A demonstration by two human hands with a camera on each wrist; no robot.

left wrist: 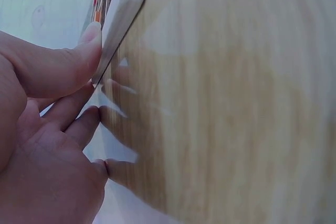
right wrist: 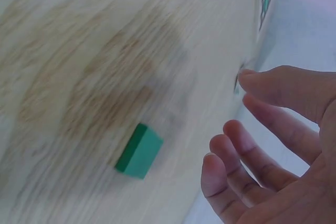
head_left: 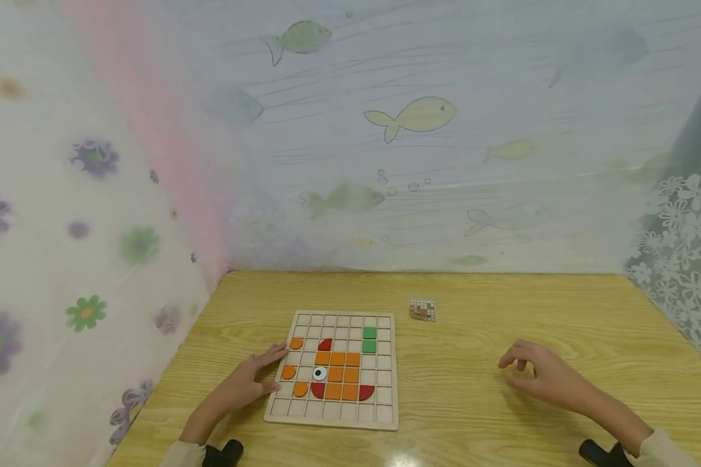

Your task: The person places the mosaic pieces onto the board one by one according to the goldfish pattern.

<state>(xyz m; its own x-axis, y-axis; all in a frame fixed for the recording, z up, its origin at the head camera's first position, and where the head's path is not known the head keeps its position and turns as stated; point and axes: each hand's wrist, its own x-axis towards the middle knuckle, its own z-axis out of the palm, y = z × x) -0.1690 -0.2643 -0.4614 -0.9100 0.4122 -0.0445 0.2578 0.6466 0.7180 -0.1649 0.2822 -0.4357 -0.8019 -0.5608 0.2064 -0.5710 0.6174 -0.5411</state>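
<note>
A light wooden grid board (head_left: 333,425) lies on the table. Orange squares (head_left: 337,359), red rounded pieces (head_left: 366,392), a white disc with an eye (head_left: 319,373) and orange discs (head_left: 289,372) sit on it, with two green squares (head_left: 370,333) at the upper right. My left hand (head_left: 242,383) rests at the board's left edge, its thumb (left wrist: 86,59) touching the rim and its fingers extended. Well right of the board, my right hand (head_left: 540,376) hovers above the table, fingers loosely bent and holding nothing. Below it lies a green block (right wrist: 139,152), hidden in the head view.
A small card (head_left: 422,309) with a grid picture lies behind the board's right corner. The wooden table (head_left: 473,292) meets a fish-patterned curtain (head_left: 420,162) at the back. A flower-patterned curtain (head_left: 64,272) hangs along the left side.
</note>
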